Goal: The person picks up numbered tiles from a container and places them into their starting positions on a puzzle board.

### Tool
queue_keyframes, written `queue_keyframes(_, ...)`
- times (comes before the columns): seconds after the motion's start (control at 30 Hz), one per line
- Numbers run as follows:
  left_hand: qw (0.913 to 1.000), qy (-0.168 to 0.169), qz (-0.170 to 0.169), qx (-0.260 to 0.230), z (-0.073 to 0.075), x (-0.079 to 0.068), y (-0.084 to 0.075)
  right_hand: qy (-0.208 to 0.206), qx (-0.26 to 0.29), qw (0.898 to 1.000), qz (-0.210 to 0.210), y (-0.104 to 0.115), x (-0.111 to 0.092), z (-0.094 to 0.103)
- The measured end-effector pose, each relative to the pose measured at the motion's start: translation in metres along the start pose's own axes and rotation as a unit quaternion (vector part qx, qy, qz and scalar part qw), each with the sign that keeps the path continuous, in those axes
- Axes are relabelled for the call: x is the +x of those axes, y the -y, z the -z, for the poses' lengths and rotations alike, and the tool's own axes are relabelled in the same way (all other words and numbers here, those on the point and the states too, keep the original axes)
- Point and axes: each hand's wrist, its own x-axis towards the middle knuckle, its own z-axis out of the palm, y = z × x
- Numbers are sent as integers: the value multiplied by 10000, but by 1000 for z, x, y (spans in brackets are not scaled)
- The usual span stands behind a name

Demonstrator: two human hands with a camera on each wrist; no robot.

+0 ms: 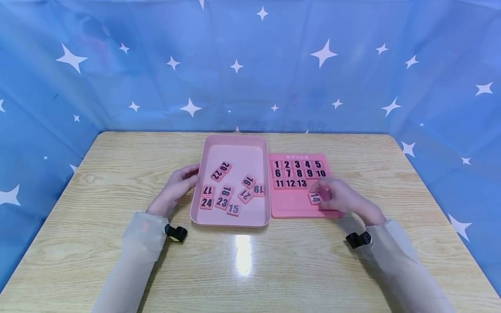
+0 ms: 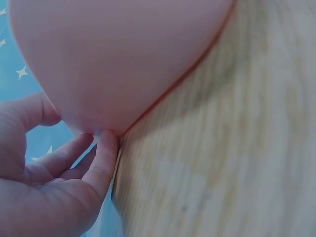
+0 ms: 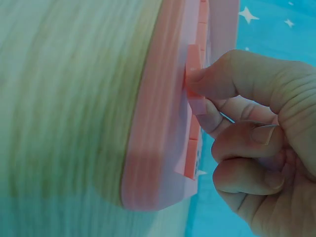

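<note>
My right hand (image 1: 339, 196) pinches a pink number tile marked 14 (image 1: 315, 198) between thumb and finger, its other fingers curled in the right wrist view. This tile (image 3: 194, 74) is tilted close over the pink number board (image 1: 291, 206), just below rows of tiles numbered 1 to 13. My left hand (image 1: 176, 187) is at the left side of a pale pink tray (image 1: 231, 221). In the left wrist view, its relaxed fingertips (image 2: 106, 143) touch the tray's outer wall (image 2: 113, 59).
Several loose tiles (image 1: 233, 209), including 15, 16 and 24, lie turned various ways inside the tray. The tray stands right beside the board on a wooden table (image 1: 242, 278). A blue curtain with white stars (image 1: 242, 95) hangs behind the table and along both sides.
</note>
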Motion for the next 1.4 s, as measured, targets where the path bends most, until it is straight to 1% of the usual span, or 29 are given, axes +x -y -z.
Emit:
queue_keyframes(0.23,10000,17,-25,-17,0,0,1,105,-112,9999,-60,-2,-2,-2)
queue_keyframes(0.33,9999,26,-71,-77,0,0,1,9,-162,9998,-124,1,-4,-1)
queue_keyframes(0.4,9998,33,-128,-118,0,1,1,-140,-230,9992,-293,4,-5,-1)
queue_keyframes(0.5,9997,38,-191,-156,0,1,1,-327,-299,9961,-766,7,-5,-2)
queue_keyframes(0.57,9998,24,-174,-136,0,1,1,-393,-326,9929,-1073,10,-4,-4)
queue_keyframes(0.67,9998,12,-147,-130,0,1,1,-366,-342,9887,-1413,12,-3,-6)
queue_keyframes(0.77,9998,13,-145,-115,0,1,2,-301,-369,9867,-1554,13,-1,-7)
queue_keyframes(0.87,9998,8,-158,-102,0,1,3,-303,-427,9870,-1519,14,-1,-7)
queue_keyframes(1.0,9998,-3,-147,-98,0,2,3,-496,-509,9876,-1402,12,2,-7)
queue_keyframes(1.13,9998,-3,-152,-98,0,3,3,-661,-448,9881,-1316,8,6,-7)
queue_keyframes(1.23,9998,0,-162,-91,0,3,4,-707,-350,9879,-1337,6,10,-7)
queue_keyframes(1.4,9998,2,-134,-151,0,2,3,-792,-122,9852,-1517,3,14,-7)
